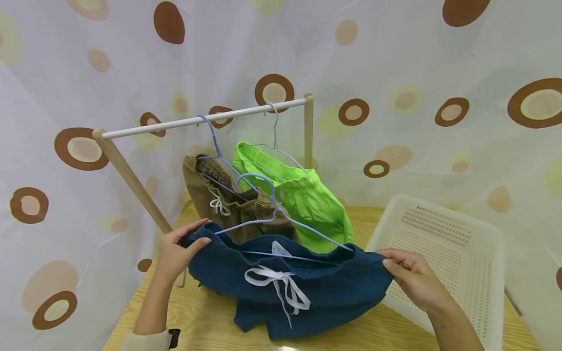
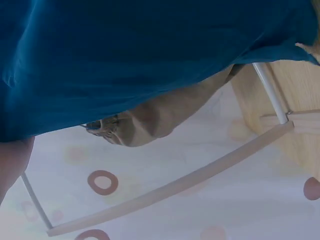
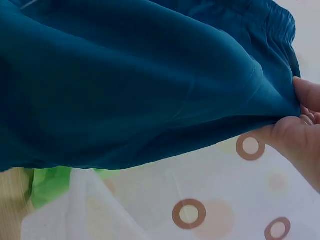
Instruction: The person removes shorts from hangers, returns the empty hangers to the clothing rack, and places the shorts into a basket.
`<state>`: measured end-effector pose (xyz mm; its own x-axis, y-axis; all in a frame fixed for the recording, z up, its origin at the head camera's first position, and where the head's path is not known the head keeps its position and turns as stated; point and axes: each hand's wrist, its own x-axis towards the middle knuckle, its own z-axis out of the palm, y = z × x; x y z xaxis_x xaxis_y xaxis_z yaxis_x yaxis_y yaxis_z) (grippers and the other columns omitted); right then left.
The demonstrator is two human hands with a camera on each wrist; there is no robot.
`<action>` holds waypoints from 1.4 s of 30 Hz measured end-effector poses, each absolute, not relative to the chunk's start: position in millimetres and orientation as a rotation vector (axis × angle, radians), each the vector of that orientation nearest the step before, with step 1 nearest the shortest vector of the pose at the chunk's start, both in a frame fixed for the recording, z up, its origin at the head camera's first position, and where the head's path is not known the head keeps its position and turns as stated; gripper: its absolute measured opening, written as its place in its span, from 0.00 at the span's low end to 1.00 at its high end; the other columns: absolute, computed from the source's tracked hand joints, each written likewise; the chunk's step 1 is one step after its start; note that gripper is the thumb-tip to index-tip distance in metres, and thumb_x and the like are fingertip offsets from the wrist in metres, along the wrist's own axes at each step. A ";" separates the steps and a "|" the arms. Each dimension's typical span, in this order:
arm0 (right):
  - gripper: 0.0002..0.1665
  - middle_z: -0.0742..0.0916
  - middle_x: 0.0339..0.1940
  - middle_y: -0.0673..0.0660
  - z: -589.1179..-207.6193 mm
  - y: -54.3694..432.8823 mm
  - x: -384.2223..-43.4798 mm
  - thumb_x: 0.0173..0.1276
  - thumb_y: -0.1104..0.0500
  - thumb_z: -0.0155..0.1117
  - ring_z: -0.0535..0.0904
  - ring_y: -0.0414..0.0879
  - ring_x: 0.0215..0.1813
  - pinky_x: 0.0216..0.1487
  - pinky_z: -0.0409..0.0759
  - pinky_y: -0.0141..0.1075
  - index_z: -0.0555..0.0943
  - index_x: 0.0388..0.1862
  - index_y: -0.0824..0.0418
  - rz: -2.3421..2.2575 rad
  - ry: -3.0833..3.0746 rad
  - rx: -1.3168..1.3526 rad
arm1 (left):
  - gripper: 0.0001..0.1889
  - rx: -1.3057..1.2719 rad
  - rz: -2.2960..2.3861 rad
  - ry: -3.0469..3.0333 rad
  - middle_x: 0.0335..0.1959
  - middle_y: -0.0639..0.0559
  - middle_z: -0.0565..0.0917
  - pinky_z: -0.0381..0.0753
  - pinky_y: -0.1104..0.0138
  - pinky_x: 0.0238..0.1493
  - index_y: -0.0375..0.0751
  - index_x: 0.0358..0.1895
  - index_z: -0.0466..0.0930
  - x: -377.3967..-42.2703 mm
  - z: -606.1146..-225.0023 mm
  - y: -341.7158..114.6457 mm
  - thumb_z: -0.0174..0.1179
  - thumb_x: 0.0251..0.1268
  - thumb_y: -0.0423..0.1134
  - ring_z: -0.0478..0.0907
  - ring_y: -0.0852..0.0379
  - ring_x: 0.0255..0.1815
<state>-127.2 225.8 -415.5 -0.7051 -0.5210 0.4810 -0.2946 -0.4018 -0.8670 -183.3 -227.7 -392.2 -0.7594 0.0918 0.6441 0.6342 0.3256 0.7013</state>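
Your left hand (image 1: 174,253) and your right hand (image 1: 414,279) pinch the blue shorts (image 1: 327,292) at two waist sides, with one hanger (image 1: 275,207) partly inside.

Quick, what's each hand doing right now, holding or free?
Left hand: holding the navy drawstring shorts by the waistband.
Right hand: holding the same shorts' opposite side.

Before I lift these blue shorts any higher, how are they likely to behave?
The blue shorts look floppy: the cloth droops below the left hand and right hand, so it will probably swing. The gathered waistband suggests some stretch. The hanger inside may shift, since its hook is off the rail.
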 end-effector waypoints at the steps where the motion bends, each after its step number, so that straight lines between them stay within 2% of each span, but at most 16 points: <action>1: 0.30 0.82 0.55 0.52 -416.0 228.3 -127.0 0.70 0.79 0.27 0.78 0.40 0.55 0.57 0.75 0.27 0.71 0.61 0.66 -2.237 1.622 -1.139 | 0.18 -0.614 -1.401 -2.143 0.42 0.72 0.82 0.74 0.83 0.49 0.26 0.45 0.81 -180.7 -392.5 -225.7 0.65 0.46 0.20 0.78 0.76 0.45; 3: 0.31 0.82 0.55 0.52 -417.1 234.1 -126.5 0.70 0.80 0.26 0.78 0.40 0.56 0.57 0.75 0.27 0.71 0.61 0.67 -2.229 1.614 -1.149 | 0.16 -0.581 -1.307 -2.216 0.39 0.65 0.85 0.75 0.83 0.45 0.29 0.42 0.83 -176.3 -394.0 -221.3 0.67 0.44 0.22 0.77 0.78 0.41; 7: 0.31 0.82 0.56 0.53 -421.3 246.5 -124.8 0.69 0.80 0.25 0.78 0.41 0.56 0.57 0.75 0.27 0.71 0.61 0.68 -2.224 1.602 -1.157 | 0.14 -0.614 -1.227 -2.269 0.33 0.44 0.87 0.77 0.81 0.40 0.31 0.38 0.84 -170.1 -397.6 -210.9 0.68 0.43 0.24 0.78 0.75 0.36; 9: 0.31 0.82 0.55 0.54 -425.0 252.1 -123.4 0.69 0.81 0.24 0.78 0.41 0.56 0.57 0.75 0.27 0.71 0.61 0.68 -2.222 1.593 -1.162 | 0.13 -0.643 -1.219 -2.287 0.32 0.40 0.86 0.78 0.80 0.38 0.32 0.38 0.84 -168.0 -399.2 -205.5 0.68 0.44 0.25 0.79 0.73 0.35; 17: 0.31 0.81 0.57 0.56 -440.5 276.9 -115.7 0.69 0.81 0.23 0.78 0.43 0.56 0.57 0.76 0.28 0.69 0.62 0.70 -2.234 1.531 -1.148 | 0.09 -0.789 -1.223 -2.337 0.32 0.45 0.87 0.82 0.71 0.36 0.35 0.37 0.85 -166.4 -406.7 -181.1 0.66 0.50 0.28 0.83 0.63 0.33; 23: 0.33 0.80 0.58 0.55 -444.1 293.1 -111.7 0.67 0.82 0.21 0.77 0.42 0.57 0.57 0.75 0.27 0.69 0.61 0.70 -2.219 1.597 -1.133 | 0.09 -0.883 -1.166 -2.267 0.31 0.46 0.87 0.81 0.75 0.36 0.36 0.34 0.85 -165.7 -417.5 -159.4 0.68 0.46 0.29 0.84 0.54 0.31; 37: 0.32 0.84 0.52 0.56 -448.0 300.0 -104.8 0.68 0.81 0.22 0.80 0.42 0.53 0.53 0.77 0.27 0.70 0.59 0.70 -2.234 1.610 -1.077 | 0.11 -0.962 -1.113 -2.239 0.30 0.48 0.86 0.79 0.76 0.37 0.37 0.36 0.83 -166.7 -434.6 -142.6 0.69 0.45 0.34 0.83 0.56 0.31; 42: 0.31 0.86 0.48 0.52 -449.1 300.5 -98.9 0.70 0.79 0.27 0.81 0.40 0.49 0.50 0.78 0.26 0.73 0.59 0.63 -2.194 1.790 -0.970 | 0.09 -0.922 -1.069 -2.237 0.26 0.51 0.86 0.77 0.78 0.32 0.39 0.32 0.84 -165.9 -438.0 -136.9 0.70 0.44 0.33 0.82 0.60 0.27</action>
